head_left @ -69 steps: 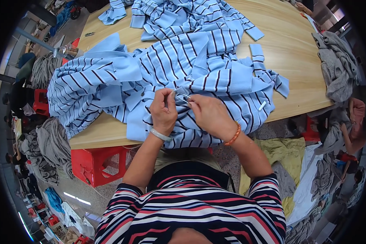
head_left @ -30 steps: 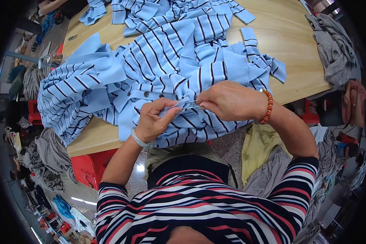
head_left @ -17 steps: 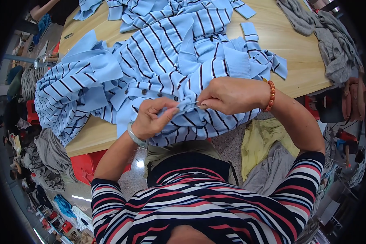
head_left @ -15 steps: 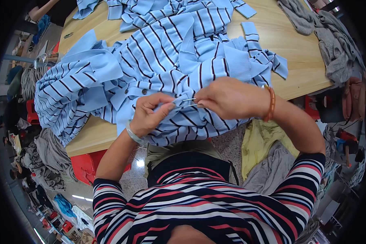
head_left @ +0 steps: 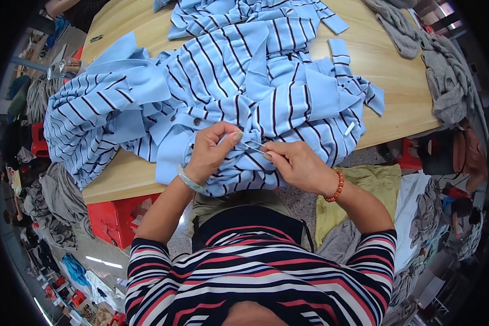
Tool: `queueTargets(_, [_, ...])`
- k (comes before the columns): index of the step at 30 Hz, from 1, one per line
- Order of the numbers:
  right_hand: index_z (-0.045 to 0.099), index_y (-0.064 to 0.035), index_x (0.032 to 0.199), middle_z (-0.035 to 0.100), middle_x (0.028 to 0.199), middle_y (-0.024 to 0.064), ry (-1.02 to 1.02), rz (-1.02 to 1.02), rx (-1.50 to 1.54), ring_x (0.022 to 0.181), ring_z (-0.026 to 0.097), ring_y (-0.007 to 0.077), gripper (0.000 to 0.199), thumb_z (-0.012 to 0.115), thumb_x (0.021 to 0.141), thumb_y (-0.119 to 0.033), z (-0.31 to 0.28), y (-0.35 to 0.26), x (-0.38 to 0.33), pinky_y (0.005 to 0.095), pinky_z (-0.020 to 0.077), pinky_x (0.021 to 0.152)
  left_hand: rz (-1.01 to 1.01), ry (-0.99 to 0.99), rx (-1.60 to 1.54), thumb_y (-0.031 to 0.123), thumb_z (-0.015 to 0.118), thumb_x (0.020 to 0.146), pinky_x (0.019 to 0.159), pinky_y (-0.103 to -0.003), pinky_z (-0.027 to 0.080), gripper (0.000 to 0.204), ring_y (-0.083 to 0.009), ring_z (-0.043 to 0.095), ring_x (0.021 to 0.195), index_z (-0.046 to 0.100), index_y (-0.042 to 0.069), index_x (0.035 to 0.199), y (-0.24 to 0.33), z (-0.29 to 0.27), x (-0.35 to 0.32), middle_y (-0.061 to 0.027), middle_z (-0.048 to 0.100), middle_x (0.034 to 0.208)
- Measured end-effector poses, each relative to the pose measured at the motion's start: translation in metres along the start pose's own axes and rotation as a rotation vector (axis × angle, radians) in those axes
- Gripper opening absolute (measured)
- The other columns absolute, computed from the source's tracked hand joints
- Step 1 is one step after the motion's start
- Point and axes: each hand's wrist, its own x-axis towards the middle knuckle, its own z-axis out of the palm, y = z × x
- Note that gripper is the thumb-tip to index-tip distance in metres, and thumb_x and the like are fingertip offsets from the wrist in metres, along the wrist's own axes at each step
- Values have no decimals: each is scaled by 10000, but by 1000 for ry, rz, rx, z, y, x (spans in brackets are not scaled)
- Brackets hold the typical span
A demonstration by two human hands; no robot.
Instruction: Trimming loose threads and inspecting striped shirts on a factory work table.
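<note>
A light blue knit garment point(head_left: 212, 70) with dark stripes and buttons lies bunched over the table's near edge. My left hand point(head_left: 214, 149) pinches a fold of it between thumb and forefinger. Just to the right, my right hand point(head_left: 299, 163) is closed in a pinch on two thin pale strands point(head_left: 255, 147). These run from its fingertips to the fabric at the left fingers. Whether they are thread or a slender tool, I cannot make out. Dark buttons point(head_left: 196, 121) show just above the left hand. A small white strip point(head_left: 349, 129) rests on the garment at the right.
More blue striped pieces point(head_left: 217, 16) cover the far part of the wooden table point(head_left: 391, 81). Grey knits point(head_left: 445, 76) hang over its right edge. Below stand a red stool point(head_left: 111, 223) at left and a yellow-green cloth point(head_left: 353, 185) at right. Other people and garment heaps surround the table.
My right hand has dropped lower and its forearm has swung inward, uncovering the white strip. The strands now slant more. My left hand keeps its pinch on the fabric.
</note>
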Motion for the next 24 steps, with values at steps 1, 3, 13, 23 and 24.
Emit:
queueTargets(1, [633, -9, 888, 643, 746, 208, -25, 31, -139, 702, 619, 403, 203, 527, 926, -177, -1, 1, 0, 492, 464, 636, 106, -64, 205, 108, 633, 903, 714, -221, 398, 113, -79, 493, 736, 649, -3, 894, 4, -2, 3, 8, 587, 790])
queueTargets(3, [632, -11, 876, 644, 748, 211, -82, 63, -253, 719, 623, 405, 204, 529, 922, -182, -4, -6, -1, 499, 473, 651, 226, -153, 377, 80, 633, 856, 731, -275, 426, 93, -168, 542, 786, 635, -12, 871, 0, -5, 8, -63, 569, 795])
queueTargets(13, [628, -5, 846, 645, 768, 226, -193, 95, -407, 766, 633, 414, 222, 527, 914, -192, -15, -14, 2, 511, 491, 697, 290, -58, 761, 52, 663, 825, 541, -241, 401, 115, -82, 508, 585, 669, 11, 932, 30, 15, -3, -39, 643, 761])
queueTargets(23, [632, -25, 967, 632, 735, 222, -147, 82, -468, 716, 620, 412, 188, 542, 922, -185, -10, -10, 0, 502, 475, 649, 504, 26, 951, 81, 706, 775, 600, -391, 457, 77, -298, 595, 711, 646, 55, 815, 26, 30, -7, -94, 579, 771])
queueTargets(24, [632, -25, 967, 632, 735, 222, -147, 81, -464, 716, 620, 412, 188, 542, 922, -185, -8, -9, -1, 502, 475, 649, 501, 25, 954, 81, 706, 775, 600, -391, 457, 77, -298, 595, 711, 646, 55, 815, 25, 32, -8, -94, 579, 771])
